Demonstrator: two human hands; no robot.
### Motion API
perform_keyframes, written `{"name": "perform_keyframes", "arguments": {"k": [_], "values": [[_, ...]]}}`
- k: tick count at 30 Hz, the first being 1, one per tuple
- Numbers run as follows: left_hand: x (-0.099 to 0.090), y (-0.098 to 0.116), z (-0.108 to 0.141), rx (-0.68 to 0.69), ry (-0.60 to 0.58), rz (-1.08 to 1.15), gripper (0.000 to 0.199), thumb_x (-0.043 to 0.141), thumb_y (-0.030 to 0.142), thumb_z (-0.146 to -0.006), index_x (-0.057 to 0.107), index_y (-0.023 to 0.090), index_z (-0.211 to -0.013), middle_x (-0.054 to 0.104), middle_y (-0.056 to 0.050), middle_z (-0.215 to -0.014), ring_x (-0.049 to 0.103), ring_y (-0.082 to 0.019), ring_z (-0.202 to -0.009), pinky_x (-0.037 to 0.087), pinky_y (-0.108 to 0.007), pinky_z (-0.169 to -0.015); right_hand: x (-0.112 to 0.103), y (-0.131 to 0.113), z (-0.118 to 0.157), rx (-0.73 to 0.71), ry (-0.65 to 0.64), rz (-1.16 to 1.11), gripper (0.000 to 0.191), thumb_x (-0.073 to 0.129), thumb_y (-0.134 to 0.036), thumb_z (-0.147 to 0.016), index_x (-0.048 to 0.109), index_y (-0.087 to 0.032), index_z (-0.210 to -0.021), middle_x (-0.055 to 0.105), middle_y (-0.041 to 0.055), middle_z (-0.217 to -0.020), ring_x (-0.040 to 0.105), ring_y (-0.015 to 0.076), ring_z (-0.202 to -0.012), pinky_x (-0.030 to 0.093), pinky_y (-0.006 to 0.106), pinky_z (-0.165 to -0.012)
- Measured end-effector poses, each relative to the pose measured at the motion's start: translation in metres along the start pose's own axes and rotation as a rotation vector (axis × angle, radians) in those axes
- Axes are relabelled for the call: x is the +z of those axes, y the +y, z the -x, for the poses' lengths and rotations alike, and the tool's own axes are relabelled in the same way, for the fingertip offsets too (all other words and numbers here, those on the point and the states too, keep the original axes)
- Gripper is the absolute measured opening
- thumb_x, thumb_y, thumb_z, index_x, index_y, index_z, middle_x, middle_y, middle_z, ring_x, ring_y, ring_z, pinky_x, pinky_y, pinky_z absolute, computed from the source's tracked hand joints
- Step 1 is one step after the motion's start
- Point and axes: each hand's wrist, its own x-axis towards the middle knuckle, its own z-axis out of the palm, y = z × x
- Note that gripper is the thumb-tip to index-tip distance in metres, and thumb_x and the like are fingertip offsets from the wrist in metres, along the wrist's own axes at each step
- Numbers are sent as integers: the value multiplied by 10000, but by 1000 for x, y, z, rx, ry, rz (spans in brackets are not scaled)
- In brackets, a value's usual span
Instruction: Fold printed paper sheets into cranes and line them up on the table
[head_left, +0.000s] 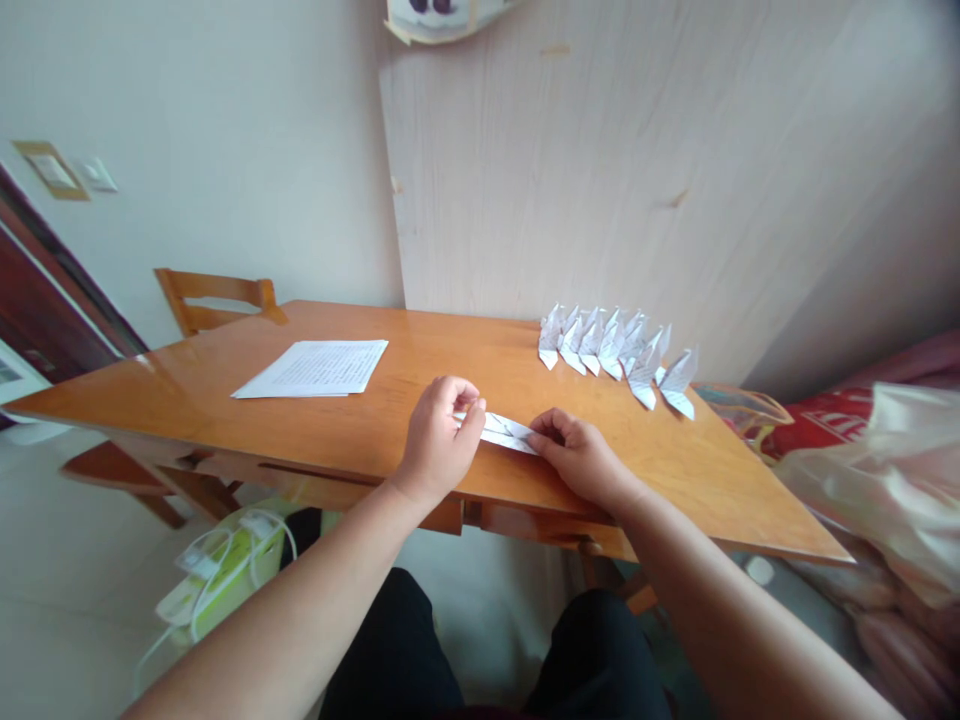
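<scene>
A narrow strip of folded white paper [504, 431] with creases and dark lines lies between my hands, just above or on the table's front part. Around its left end my left hand [444, 430] is closed, thumb and fingers pinched together. My right hand [574, 450] pinches the right end with thumb and fingertips. Behind my right hand, toward the back right, stand several folded paper figures [611, 342] with pointed tips, made of printed or written sheets. To the left lies a stack of paper sheets [315, 368] covered in lines of writing.
The wooden table [450, 345] stands against a wall. A wooden chair [217, 300] is at its far left. Plastic bags [892, 480] crowd the right edge. Below the left front sits a green and white box with cables [229, 570].
</scene>
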Motion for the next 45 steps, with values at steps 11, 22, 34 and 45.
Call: {"name": "perform_keyframes", "arguments": {"k": [11,22,34,45], "values": [[3,7,28,-52,170,27,194,608,262,-922,535,225,-1098,593,-73,-1110,569,-232,-1094,463,-404,-973,7,-17,4,-89,-42,93,169,608,-370,-891,654,-208,-905,671,28,-865,612,183,-789,446,290,-711],[17,15,41,-151,109,189,392,653,358,-910,478,219,-1233,571,-109,-1233,561,-248,-1187,459,-414,-1004,16,-31,-4,142,247,-234,175,593,-362,-864,633,-204,-801,625,1,-677,573,171,-648,431,278,-603],[34,9,7,-58,-374,186,131,532,202,-918,639,223,-991,699,-33,-1029,651,-204,-993,507,-331,-879,10,-45,27,527,-38,-917,200,700,-324,-805,608,-176,-904,718,59,-797,681,167,-702,553,315,-721],[23,-11,-6,273,-587,-148,190,599,194,-856,752,272,-938,664,-35,-1004,587,-220,-1005,461,-341,-906,-20,-21,37,8,44,419,112,578,-210,-871,664,-213,-801,648,43,-867,577,198,-853,407,307,-761]]}}
